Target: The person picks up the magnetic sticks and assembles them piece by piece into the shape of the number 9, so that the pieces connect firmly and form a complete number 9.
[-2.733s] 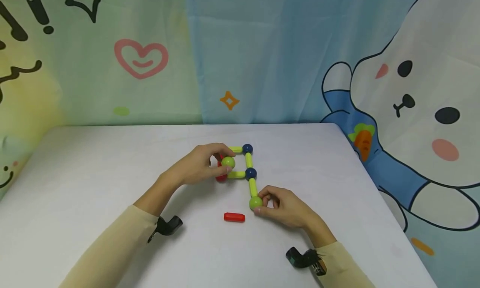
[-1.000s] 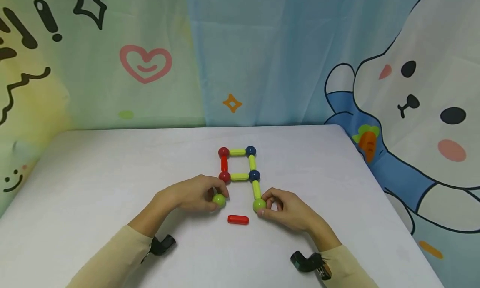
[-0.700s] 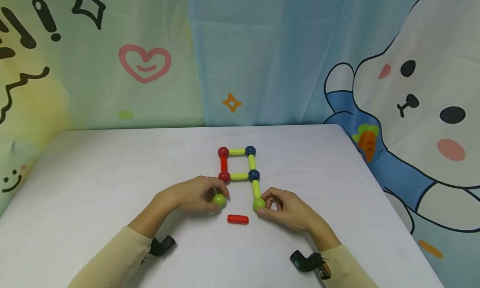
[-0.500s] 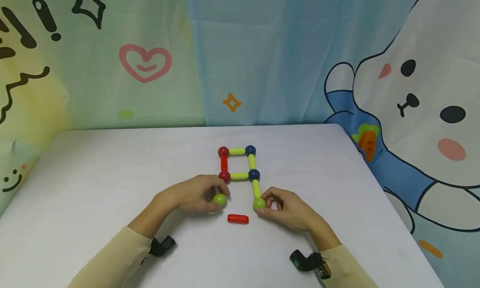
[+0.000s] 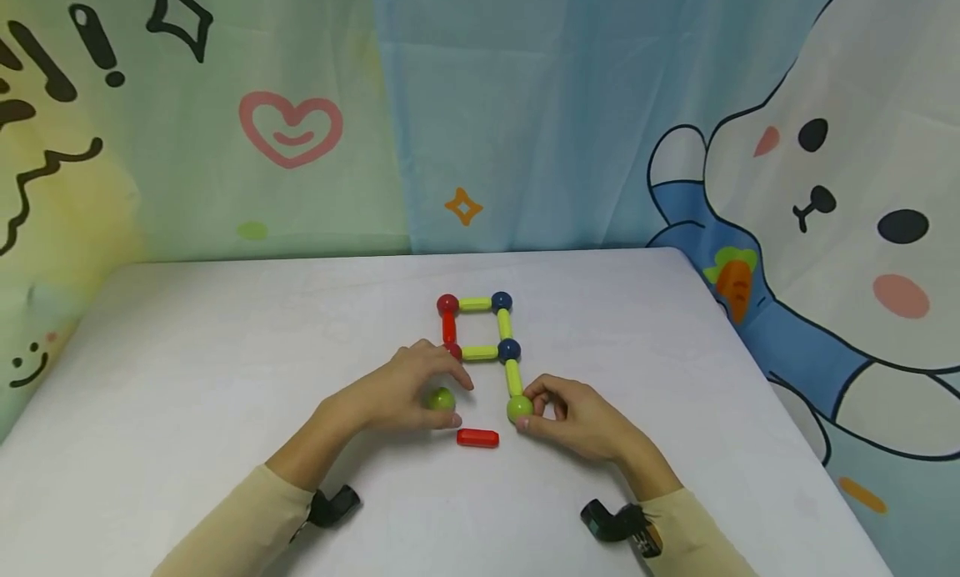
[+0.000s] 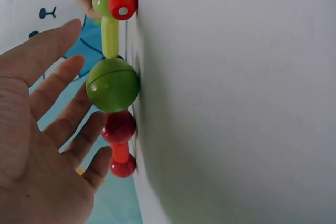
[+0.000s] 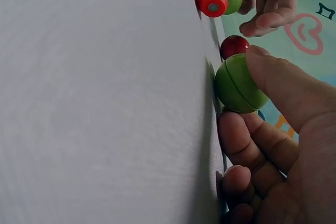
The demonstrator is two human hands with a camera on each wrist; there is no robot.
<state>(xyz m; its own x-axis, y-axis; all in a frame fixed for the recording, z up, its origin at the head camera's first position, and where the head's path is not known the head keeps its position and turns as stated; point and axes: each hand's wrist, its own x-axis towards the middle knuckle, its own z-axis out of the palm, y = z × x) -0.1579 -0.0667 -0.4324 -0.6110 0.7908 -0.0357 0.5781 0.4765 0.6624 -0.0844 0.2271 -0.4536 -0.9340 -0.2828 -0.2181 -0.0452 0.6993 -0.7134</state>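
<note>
My left hand [image 5: 408, 389] is spread around a loose green ball [image 5: 441, 399] on the table; in the left wrist view its fingers stand apart from that green ball [image 6: 113, 85]. With thumb and fingers my right hand [image 5: 573, 414] pinches another green ball [image 5: 519, 408], which sits at the near end of a yellow-green rod [image 5: 513, 378]. That rod leads to a blue ball [image 5: 508, 349] at the corner of a square of rods and balls. A red magnetic rod [image 5: 477, 438] lies loose between the hands, its metal end [image 7: 213, 7] showing in the right wrist view.
The square's other corners are a second blue ball [image 5: 502, 302], a red ball [image 5: 447, 303] and a red ball [image 5: 453, 351] partly behind my left hand. The white table [image 5: 225, 352] ends at a printed curtain [image 5: 525, 127].
My left hand carried the green ball from the square toward me and set it down below the red corner. Since half a second ago its fingers have spread off the ball. The right hand keeps its pinch.
</note>
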